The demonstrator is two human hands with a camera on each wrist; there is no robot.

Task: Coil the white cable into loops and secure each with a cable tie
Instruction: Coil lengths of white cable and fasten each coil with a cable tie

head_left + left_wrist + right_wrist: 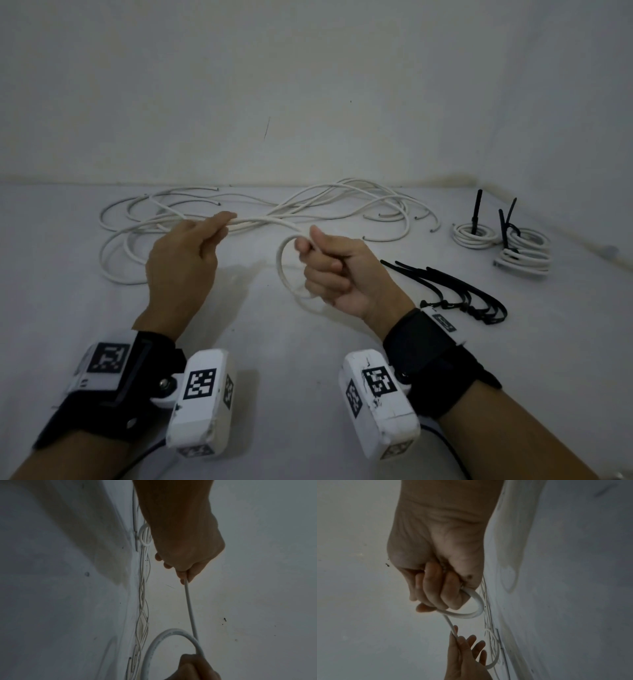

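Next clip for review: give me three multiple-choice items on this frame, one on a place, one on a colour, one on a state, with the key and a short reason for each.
1. Where do the finished coils lie?
A. far right of the surface
B. between the hands
C. at the near left edge

2. What colour are the loose cable ties?
A. white
B. black
C. red

3. What is the right hand doing?
A. resting flat on the surface
B. holding a cable tie
C. gripping a loop of the white cable

Key: 1 A, the tied coils sit at the far right near the wall. 2 B, the ties beside the right wrist are black. 3 C, its fingers curl round the loop while the left hand pinches the same cable.
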